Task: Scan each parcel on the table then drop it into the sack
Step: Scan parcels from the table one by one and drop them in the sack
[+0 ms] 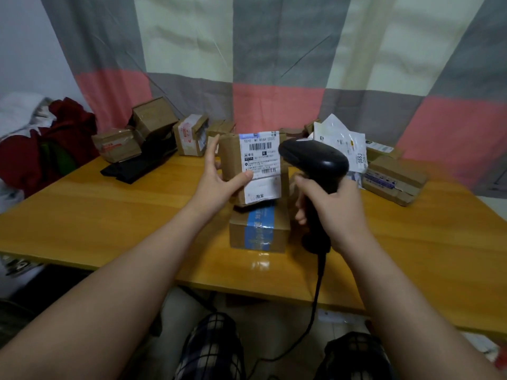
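My left hand (219, 178) grips a brown cardboard parcel (253, 167) upright above the table, its white barcode label facing me. My right hand (332, 208) holds a black corded barcode scanner (315, 163) by its handle, the scanner head close to the right edge of the label. Below the held parcel a second brown parcel with blue tape (259, 229) lies on the orange table (109, 215). No sack can be told apart in this view.
Several more cardboard parcels (153, 119) line the table's back edge, with white plastic mailers (343, 141) and a flat box (395, 179) at the right. A black cloth (140, 163) lies back left. Red fabric (46, 146) is heaped at the left. A checked curtain hangs behind.
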